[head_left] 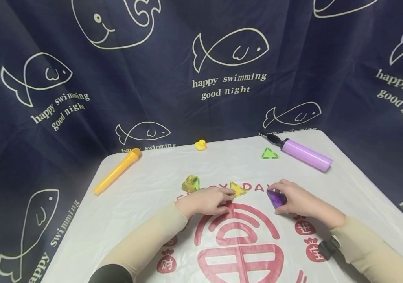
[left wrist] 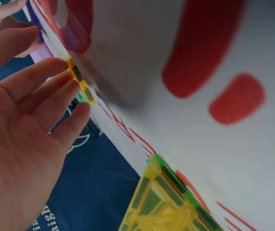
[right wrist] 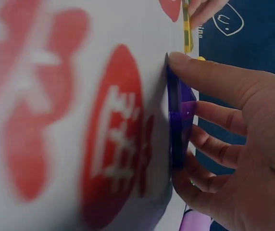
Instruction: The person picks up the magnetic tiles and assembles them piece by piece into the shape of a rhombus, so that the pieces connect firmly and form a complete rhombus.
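Near the table's middle, my left hand (head_left: pixel 206 201) reaches over a yellow triangular magnetic tile (head_left: pixel 238 190), its fingertips right at the tile's edge. The left wrist view shows those fingers loosely extended, with the yellow tile flat on the cloth beyond them. To the right, my right hand (head_left: pixel 295 198) grips a purple triangular tile (right wrist: pixel 176 120) by its edges, thumb on one side and fingers on the other. The purple piece lies close against the cloth. Left of the yellow tile, behind my left wrist, stands a small yellow-and-green tile shape (head_left: pixel 190 183).
Farther back lies a green triangular tile (head_left: pixel 269 153), beside a purple hand pump (head_left: pixel 307 155) with a black nozzle. A yellow rubber duck (head_left: pixel 200 145) sits at the back edge. An orange microphone-shaped toy (head_left: pixel 116 173) lies at left. A dark printed curtain (head_left: pixel 173 106) hangs behind.
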Demonstrator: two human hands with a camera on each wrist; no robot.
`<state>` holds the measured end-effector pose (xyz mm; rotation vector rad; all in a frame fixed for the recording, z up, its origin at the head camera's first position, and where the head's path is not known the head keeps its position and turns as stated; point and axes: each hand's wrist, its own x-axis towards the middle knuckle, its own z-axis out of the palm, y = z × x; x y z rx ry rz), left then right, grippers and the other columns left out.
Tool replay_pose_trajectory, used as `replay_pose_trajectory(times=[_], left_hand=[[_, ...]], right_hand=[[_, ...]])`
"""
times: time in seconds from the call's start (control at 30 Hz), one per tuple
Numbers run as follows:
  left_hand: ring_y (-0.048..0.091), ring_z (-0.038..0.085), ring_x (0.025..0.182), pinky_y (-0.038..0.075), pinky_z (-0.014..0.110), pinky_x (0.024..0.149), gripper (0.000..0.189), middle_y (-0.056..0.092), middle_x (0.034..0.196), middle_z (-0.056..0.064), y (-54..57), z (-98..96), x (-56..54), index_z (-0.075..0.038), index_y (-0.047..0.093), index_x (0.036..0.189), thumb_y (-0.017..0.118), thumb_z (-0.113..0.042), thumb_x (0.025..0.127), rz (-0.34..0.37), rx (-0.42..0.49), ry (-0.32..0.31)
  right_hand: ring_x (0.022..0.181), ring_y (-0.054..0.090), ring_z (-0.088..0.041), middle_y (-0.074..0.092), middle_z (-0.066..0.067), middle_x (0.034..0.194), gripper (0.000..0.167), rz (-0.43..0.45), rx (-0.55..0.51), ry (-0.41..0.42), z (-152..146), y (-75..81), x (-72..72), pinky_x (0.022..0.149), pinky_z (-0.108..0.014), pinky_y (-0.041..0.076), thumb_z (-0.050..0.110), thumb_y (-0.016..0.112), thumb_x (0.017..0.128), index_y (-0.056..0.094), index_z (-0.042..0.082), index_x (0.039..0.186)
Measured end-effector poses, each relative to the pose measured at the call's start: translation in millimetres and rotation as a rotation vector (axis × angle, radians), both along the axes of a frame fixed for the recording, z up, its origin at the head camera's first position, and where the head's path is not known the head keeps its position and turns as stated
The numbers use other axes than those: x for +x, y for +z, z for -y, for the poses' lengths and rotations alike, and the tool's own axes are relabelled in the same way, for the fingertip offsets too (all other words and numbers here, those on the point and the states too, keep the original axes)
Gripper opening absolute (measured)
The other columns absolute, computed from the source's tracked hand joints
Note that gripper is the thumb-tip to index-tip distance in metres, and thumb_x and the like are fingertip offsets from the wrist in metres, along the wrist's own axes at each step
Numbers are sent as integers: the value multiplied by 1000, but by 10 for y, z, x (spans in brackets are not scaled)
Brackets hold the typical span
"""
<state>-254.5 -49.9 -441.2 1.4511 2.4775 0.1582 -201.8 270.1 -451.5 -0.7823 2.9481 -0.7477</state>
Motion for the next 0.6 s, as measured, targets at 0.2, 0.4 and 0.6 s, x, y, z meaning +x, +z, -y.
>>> replay_pose_trajectory(times=[0.2, 0.4, 0.6], left_hand=[[48, 17, 138, 36, 26, 113, 40, 51, 152, 6, 4, 41, -15, -6, 65, 136, 62, -23, 101, 5, 25, -21], [49, 19, 138, 38, 27, 112, 39, 50, 153, 5, 19, 60, -3, -6, 67, 135, 62, -24, 101, 1, 25, -20], [49, 19, 138, 40, 28, 111, 41, 48, 155, 4, -6, 59, 19, -7, 65, 137, 62, -26, 101, -6, 19, 7]], right_hand=[[97, 60, -28, 61, -10, 107, 69, 39, 6, 8, 84, -19, -209, 86, -53, 52, 24, 94, 69, 65, 3, 128], [92, 59, -28, 61, -13, 102, 69, 62, -15, 8, 167, -22, -343, 82, -50, 51, 26, 93, 69, 64, 4, 128], [91, 60, -26, 62, -13, 100, 69, 54, -36, 9, 228, -31, -441, 81, -47, 52, 26, 93, 69, 64, 2, 126]])
